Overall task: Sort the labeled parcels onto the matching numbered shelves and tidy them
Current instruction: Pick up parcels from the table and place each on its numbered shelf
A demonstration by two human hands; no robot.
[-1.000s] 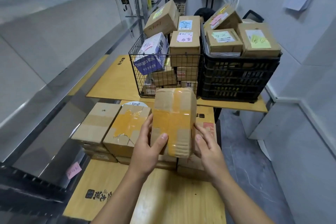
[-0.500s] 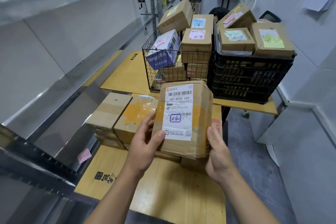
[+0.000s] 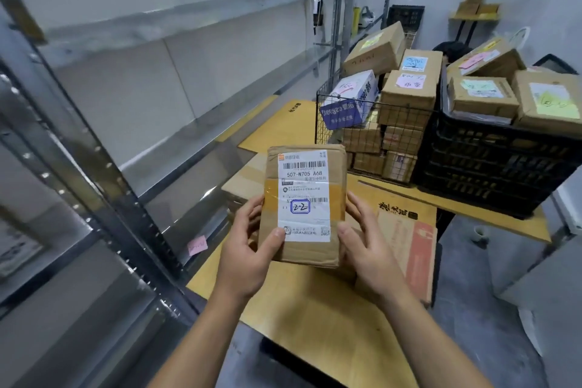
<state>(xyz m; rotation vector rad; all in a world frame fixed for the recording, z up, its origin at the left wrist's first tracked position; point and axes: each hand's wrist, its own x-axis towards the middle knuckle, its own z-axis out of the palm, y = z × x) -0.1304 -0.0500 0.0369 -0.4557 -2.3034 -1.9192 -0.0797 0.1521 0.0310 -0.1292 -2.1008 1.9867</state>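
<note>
I hold a brown cardboard parcel (image 3: pixel 304 198) upright in front of me, its white shipping label facing me with "2-2" circled in blue. My left hand (image 3: pixel 248 249) grips its left edge, thumb on the front near the label's lower corner. My right hand (image 3: pixel 368 246) holds the right edge, fingers curled behind. The metal shelving (image 3: pixel 132 148) runs along the left, with a pink sticky note (image 3: pixel 197 245) on the lower shelf's edge.
A wire basket (image 3: pixel 362 135) and a black plastic crate (image 3: pixel 497 167), both piled with labeled boxes, stand on a low wooden platform (image 3: pixel 283 126) ahead. More boxes (image 3: pixel 409 249) lie under my hands on a nearer platform. Bare grey floor lies to the right.
The parcel was turned from its taped back to its label side, then lifted. My view swung left toward the shelving.
</note>
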